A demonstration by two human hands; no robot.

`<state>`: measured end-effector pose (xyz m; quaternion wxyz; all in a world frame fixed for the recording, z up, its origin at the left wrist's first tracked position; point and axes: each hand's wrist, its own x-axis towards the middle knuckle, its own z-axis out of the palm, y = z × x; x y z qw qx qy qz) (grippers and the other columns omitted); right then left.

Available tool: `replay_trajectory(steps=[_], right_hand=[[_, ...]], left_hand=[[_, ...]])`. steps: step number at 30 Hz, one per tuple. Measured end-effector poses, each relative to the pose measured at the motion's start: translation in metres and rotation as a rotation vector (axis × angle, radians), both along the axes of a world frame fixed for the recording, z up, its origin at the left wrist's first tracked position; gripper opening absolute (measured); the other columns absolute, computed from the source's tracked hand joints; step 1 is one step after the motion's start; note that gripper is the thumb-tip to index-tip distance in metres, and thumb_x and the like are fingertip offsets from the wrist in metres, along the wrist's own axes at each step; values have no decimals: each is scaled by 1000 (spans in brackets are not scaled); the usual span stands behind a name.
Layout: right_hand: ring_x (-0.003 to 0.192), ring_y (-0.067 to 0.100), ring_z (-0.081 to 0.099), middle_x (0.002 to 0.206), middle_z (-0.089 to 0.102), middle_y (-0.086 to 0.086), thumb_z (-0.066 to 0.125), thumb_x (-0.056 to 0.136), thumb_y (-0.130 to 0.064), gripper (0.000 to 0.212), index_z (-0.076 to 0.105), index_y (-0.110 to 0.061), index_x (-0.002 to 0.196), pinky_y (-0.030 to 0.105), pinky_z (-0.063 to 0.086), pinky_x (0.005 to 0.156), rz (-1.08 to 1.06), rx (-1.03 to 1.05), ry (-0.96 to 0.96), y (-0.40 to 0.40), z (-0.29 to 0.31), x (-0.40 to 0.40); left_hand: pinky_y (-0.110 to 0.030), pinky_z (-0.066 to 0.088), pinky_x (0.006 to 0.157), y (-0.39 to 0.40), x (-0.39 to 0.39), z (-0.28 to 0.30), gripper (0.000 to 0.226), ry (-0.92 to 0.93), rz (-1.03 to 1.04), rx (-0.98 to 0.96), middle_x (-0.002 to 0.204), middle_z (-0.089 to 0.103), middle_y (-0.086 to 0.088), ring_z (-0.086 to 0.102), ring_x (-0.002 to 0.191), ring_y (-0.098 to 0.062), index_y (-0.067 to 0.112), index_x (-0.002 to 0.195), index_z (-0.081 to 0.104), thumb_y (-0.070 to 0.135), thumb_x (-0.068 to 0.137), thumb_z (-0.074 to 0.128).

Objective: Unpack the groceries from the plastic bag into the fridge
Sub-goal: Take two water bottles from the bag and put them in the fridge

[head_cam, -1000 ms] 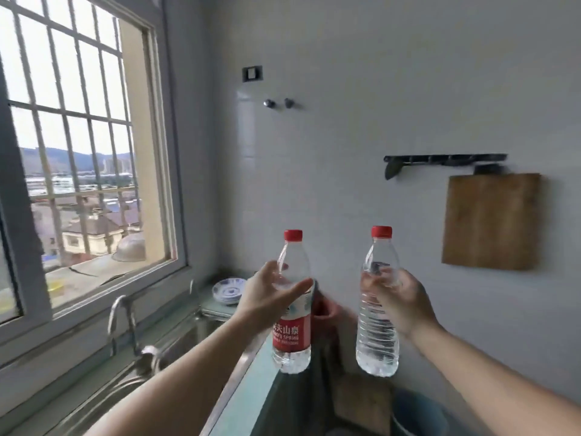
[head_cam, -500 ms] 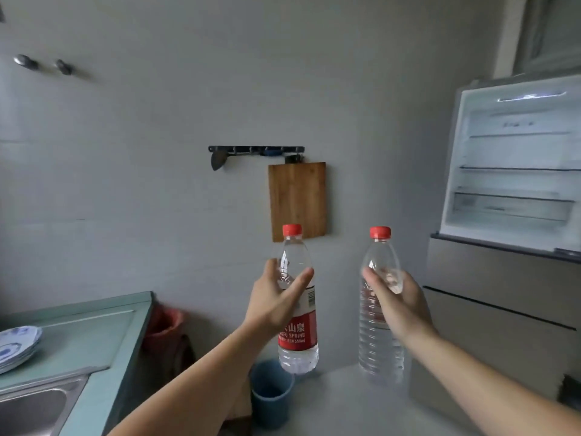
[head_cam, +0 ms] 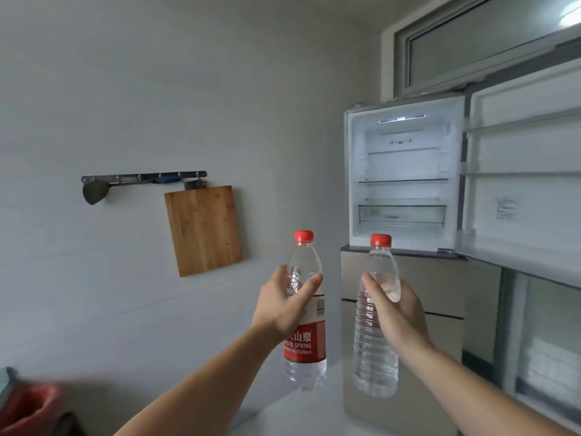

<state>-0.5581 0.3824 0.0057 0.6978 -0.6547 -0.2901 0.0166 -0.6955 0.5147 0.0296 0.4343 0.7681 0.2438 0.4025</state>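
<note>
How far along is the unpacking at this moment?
Done: the fridge door stands open, its shelves bare in view, and two water bottles are out of the bag. In hand: the left hand grips the labelled bottle, the right hand grips the plain bottle, both upright, short of the fridge. Left: shelving both. The bag is out of view, so what remains inside cannot be told.

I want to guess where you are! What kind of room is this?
Most likely a home kitchen. An open fridge stands ahead, a wooden cutting board hangs on the wall, and a spatula hangs from a hook rail.
</note>
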Motion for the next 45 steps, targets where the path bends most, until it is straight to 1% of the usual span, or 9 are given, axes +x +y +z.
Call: replay_trajectory(steps=[7,10,13,17,19,26,32,39,45], right_hand=[[82,6,63,86,70,-8,66,82,-53,32,67,-23,92,22,42,63,-84,-34,-5,-22,-7,73],[81,4,62,87,70,-10,68,81,-50,27,66,-25,92,21,41,63,-123,-35,11,-21,-4,103],[85,7,63,89,70,-10,68,80,-51,27,65,-28,93,24,43,67,-161,-55,-9,-8,-2,137],[100,16,64,106,68,-7,65,65,-75,62,62,-31,108,44,53,88,-243,-90,-14,27,2,190],[107,17,62,113,66,-9,61,55,-86,78,59,-36,116,48,52,94,-264,-95,-31,48,8,215],[89,11,64,96,68,-7,64,80,-57,38,60,-27,103,25,44,67,-316,-80,-83,116,34,286],[93,10,65,98,68,-11,59,71,-73,53,61,-32,104,34,50,80,-331,-109,-133,160,38,350],[98,13,62,103,66,-11,63,78,-62,46,59,-29,109,37,48,86,-313,-87,-99,208,33,444],[86,-4,56,94,62,-21,65,82,-52,31,55,-31,103,18,39,67,-201,-81,-114,239,39,530]], left_hand=[[-25,53,77,-1,92,-6,41,41,-109,6,97,66,7,64,87,-5,25,107,57,54,80,69],[-13,44,66,11,130,-7,39,25,-139,1,95,62,14,59,84,4,26,108,56,51,81,68],[-11,41,66,29,168,-9,38,4,-180,-3,94,60,18,57,84,7,27,108,56,51,81,68],[-13,43,67,70,225,-3,34,-30,-235,0,96,65,14,61,85,5,32,106,57,52,81,67],[-15,44,69,95,256,1,48,-35,-258,9,106,65,7,61,91,0,29,114,56,60,79,65],[-21,46,68,169,350,13,59,-33,-334,16,113,59,2,60,88,-6,28,128,47,59,80,63],[-30,51,77,208,418,16,58,-26,-354,7,110,56,6,61,91,-10,31,127,45,61,80,62],[-30,52,78,249,503,19,59,4,-327,34,115,61,3,63,94,-14,31,127,45,61,79,63],[-22,48,66,278,585,32,59,23,-278,63,109,58,6,61,88,-7,30,127,44,58,79,65]])
